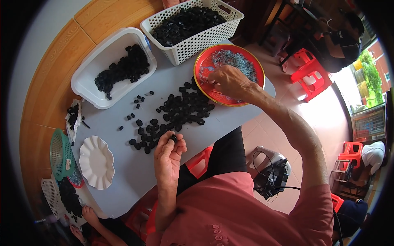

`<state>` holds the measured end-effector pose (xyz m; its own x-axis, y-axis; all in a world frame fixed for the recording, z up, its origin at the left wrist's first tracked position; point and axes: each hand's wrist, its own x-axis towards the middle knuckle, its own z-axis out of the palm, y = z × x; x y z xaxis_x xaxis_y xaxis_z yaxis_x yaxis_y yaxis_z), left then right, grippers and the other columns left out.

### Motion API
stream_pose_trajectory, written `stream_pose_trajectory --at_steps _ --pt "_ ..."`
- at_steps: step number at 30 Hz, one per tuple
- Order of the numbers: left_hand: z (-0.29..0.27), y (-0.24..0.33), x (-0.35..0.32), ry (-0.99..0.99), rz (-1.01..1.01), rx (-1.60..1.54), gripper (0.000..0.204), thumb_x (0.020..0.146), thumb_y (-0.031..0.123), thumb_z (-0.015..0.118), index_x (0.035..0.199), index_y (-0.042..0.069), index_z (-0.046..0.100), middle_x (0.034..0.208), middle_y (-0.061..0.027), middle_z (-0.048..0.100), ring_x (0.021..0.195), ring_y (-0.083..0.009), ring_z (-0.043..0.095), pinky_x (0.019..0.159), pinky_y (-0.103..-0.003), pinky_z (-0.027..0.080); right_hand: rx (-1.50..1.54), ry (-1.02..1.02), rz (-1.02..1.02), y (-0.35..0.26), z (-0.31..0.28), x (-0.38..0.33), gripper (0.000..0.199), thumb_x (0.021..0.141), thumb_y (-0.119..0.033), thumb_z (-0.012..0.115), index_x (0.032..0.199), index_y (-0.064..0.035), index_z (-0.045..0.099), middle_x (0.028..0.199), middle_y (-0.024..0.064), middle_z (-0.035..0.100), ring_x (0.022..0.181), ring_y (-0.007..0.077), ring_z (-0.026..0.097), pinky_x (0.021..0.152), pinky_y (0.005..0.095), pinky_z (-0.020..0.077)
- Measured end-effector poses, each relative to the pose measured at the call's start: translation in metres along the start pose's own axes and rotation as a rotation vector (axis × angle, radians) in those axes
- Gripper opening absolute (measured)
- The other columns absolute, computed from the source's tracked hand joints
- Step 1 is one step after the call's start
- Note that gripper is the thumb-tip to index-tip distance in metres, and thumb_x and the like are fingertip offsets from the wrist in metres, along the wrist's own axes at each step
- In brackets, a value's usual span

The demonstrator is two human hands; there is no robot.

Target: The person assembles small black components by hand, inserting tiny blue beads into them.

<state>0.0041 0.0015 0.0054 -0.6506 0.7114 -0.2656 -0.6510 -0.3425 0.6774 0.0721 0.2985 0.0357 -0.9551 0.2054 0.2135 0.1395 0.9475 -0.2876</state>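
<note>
My left hand [168,158] is raised at the table's near edge, its fingertips closed round a small black plastic part [174,138]. My right hand [230,80] reaches into a round red tray [259,69] with a yellow rim. Its fingers are pinched together low over the tray, and what they hold, if anything, is hidden. Small clear bluish pieces [242,64] lie spread in that tray. Between my hands, a loose pile of round black parts [184,107] covers part of the grey-white table [123,153].
A white basin [84,84] and a perforated white basket [186,51], both holding black parts, stand at the back. A scalloped white plate [96,162] lies at left, near a green basket [61,155]. Another person's hand [89,214] shows lower left. A stool [273,164] carries black equipment.
</note>
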Motion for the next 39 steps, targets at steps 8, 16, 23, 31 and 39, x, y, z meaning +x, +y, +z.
stream_pose_trajectory --at_steps 8,16,23,31,39 --pt "0.003 0.002 -0.001 -0.086 -0.007 0.070 0.021 0.095 0.005 0.049 0.115 0.001 0.052 0.102 -0.0142 0.064 0.085 -0.0186 0.065 0.076 -0.032 0.055 0.261 0.140 0.040 -0.026 -0.005 0.003 0.018 0.073 0.001 0.060 0.088 0.0013 0.068 0.073 0.0146 0.066 0.064 0.0216 0.065 0.062 0.0321 0.0524" --pt "0.002 0.000 -0.007 -0.079 0.138 0.261 0.023 0.097 0.014 0.054 0.115 0.000 0.053 0.102 -0.0130 0.066 0.084 -0.0174 0.065 0.071 -0.029 0.053 0.923 -0.056 0.007 -0.119 0.012 -0.011 0.014 0.079 -0.003 0.067 0.094 -0.0023 0.066 0.086 0.0050 0.068 0.077 0.0090 0.063 0.071 0.0248 0.0517" --pt "-0.003 0.001 -0.008 -0.076 0.197 0.313 0.026 0.097 0.017 0.055 0.114 -0.002 0.053 0.096 -0.0092 0.065 0.082 -0.0150 0.065 0.071 -0.028 0.053 0.962 -0.113 0.026 -0.137 0.021 -0.013 0.014 0.077 -0.002 0.068 0.092 -0.0022 0.066 0.083 0.0052 0.067 0.076 0.0110 0.063 0.071 0.0263 0.0505" --pt "-0.012 0.008 -0.009 -0.057 0.233 0.424 0.024 0.097 0.016 0.054 0.112 -0.003 0.054 0.091 -0.0075 0.063 0.080 -0.0128 0.064 0.070 -0.026 0.053 0.940 -0.110 -0.036 -0.144 0.029 -0.006 0.016 0.077 0.000 0.066 0.093 -0.0015 0.068 0.086 0.0070 0.066 0.074 0.0130 0.062 0.070 0.0269 0.0500" --pt "-0.024 0.015 -0.010 -0.027 0.300 0.376 0.021 0.097 0.013 0.054 0.112 -0.002 0.056 0.092 -0.0072 0.065 0.079 -0.0100 0.058 0.071 -0.023 0.048 0.761 -0.140 -0.072 -0.164 0.031 0.034 0.011 0.080 -0.006 0.063 0.088 -0.0016 0.070 0.083 0.0092 0.066 0.071 0.0180 0.065 0.066 0.0286 0.0527"
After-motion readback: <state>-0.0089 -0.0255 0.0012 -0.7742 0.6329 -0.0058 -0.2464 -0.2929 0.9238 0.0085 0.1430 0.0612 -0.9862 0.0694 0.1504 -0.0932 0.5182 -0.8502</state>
